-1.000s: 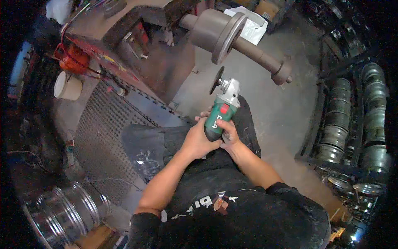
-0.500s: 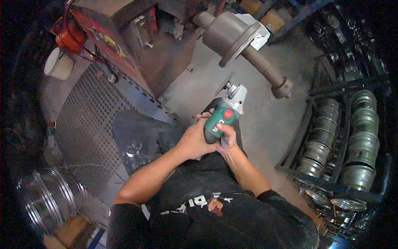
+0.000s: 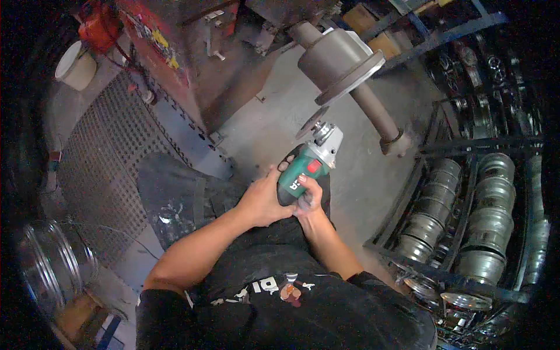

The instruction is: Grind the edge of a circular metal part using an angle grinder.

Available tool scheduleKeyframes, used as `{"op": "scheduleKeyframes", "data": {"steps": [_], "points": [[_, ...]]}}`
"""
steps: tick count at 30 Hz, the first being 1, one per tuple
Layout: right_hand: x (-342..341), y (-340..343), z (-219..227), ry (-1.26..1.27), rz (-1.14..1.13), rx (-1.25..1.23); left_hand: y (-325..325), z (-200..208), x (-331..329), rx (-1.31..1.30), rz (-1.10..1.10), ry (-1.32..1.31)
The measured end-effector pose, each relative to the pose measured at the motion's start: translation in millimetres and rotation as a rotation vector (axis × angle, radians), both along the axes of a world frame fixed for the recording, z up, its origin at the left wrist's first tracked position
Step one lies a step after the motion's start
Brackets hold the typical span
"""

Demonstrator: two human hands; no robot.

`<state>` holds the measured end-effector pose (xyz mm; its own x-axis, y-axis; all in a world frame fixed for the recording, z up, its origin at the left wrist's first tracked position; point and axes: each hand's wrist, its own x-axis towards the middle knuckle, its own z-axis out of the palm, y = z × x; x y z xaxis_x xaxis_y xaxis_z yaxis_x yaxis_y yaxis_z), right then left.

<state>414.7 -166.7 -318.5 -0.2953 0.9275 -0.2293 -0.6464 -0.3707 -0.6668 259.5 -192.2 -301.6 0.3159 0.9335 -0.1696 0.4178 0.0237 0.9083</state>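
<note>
"Held what, and where?"
"Gripped a grinder [image 3: 308, 167] front and centre, with the left hand [image 3: 263, 197] closed around its rear end and the right hand [image 3: 310, 196] curled on the other side, thumb along the smooth green casing."
"Spotted anything in the way?"
"Saw a dull grey drum [image 3: 335, 58], round and flanged, just beyond the thin disc [image 3: 311, 122]; could not tell whether touching."
"Noticed more around?"
"Found shiny, ribbed wheel rims [image 3: 490, 219] lined up in a dark rack [image 3: 478, 144] at right, a bumpy mat [image 3: 105, 151] at left and a white bucket [image 3: 79, 69] beyond."
</note>
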Motion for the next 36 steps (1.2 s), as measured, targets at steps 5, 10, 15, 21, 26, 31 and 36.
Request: {"op": "scheduleKeyframes", "data": {"steps": [5, 10, 15, 21, 26, 31, 36], "points": [[-2, 1, 1, 0.012, 0.040, 0.003, 0, -5, 1, 0.002, 0.052, -0.001], [-1, 1, 1, -0.020, 0.035, -0.021, 1, -7, 0, -0.003, 0.036, 0.002], [-2, 3, -3, -0.021, 0.039, -0.006, 2, -6, -6, -0.047, 0.000, -0.035], [-3, 3, -5, -0.024, 0.044, -0.035, 4, -8, -6, -0.039, 0.006, -0.055], [-4, 4, -3, -0.052, 0.041, -0.033, 6, -9, -8, -0.043, -0.003, -0.075], [-5, 3, -1, -0.071, 0.029, -0.039, 3, -15, -5, 0.010, 0.012, -0.008], [-4, 3, -3, -0.024, 0.045, -0.053, 3, -17, -7, 0.118, -0.009, -0.020]]}}
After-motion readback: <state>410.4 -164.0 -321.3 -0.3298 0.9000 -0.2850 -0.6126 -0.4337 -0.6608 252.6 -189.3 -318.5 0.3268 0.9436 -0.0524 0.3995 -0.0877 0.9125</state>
